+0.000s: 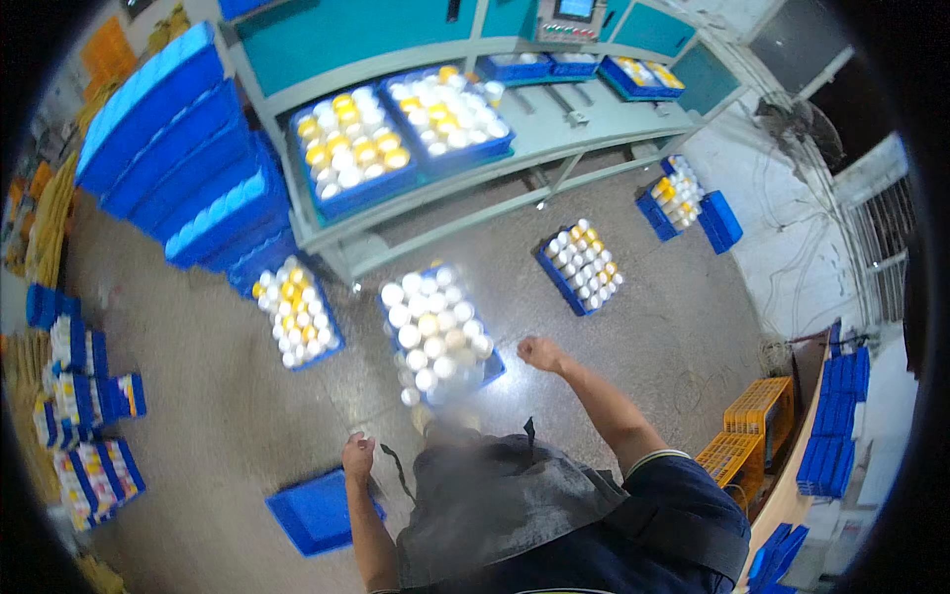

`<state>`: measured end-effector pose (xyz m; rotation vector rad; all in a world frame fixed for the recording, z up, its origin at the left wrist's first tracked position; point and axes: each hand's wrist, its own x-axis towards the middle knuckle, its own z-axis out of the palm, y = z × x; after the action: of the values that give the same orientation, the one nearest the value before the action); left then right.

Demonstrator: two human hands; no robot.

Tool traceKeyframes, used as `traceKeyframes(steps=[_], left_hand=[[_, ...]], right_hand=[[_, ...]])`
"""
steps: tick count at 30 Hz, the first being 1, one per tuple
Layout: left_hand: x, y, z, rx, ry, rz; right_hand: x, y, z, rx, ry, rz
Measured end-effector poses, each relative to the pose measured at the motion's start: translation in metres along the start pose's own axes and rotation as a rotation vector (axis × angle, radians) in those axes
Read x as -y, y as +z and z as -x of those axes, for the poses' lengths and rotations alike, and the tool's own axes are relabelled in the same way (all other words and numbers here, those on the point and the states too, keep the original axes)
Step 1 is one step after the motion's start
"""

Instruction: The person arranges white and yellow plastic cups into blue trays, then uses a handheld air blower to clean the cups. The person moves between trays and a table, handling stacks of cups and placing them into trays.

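Note:
My left hand (358, 454) hangs low beside my apron, its fingers curled, with nothing visible in it. Below it on the floor lies a flat blue tray (313, 511), partly behind my forearm. My right hand (540, 353) is out in front with the fingers closed, and no object shows in it. Nearest to that hand is a blue crate (491, 370) packed with white round-topped pieces (432, 325), standing on the floor before my feet. The pieces are blurred, so I cannot tell their kind. Neither hand touches a crate.
More filled crates stand on the floor: one left (298, 319), one right (582, 265). Tall blue crate stacks (168, 148) rise at the left. A pale green workbench (554, 129) carrying filled trays runs along the back. Yellow plastic crates (730, 456) stand at the right.

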<state>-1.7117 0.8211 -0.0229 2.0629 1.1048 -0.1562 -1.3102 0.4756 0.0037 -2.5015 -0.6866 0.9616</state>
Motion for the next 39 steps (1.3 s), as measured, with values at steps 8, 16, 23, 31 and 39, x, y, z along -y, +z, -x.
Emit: traceKeyframes(steps=[8, 16, 23, 31, 39], left_hand=[[-0.086, -0.003, -0.141, 0.055, 0.118, 0.029], [-0.240, 0.014, -0.267, -0.380, 0.145, 0.176], [-0.359, -0.048, -0.450, -0.819, 0.229, -0.358], [-0.376, -0.061, -0.486, -0.740, -0.073, -0.490], [-0.395, -0.097, -0.448, -0.936, 0.093, -0.262]], right_hand=[[-0.041, -0.042, -0.011, 0.093, 0.293, -0.349], [-0.008, -0.143, -0.187, -0.098, -0.220, -0.064], [0.170, -0.229, -0.354, -0.176, -0.662, -0.074], [0.290, -0.199, -0.438, -0.128, -0.944, 0.514], [0.306, -0.222, -0.464, 0.081, -0.976, 0.355]])
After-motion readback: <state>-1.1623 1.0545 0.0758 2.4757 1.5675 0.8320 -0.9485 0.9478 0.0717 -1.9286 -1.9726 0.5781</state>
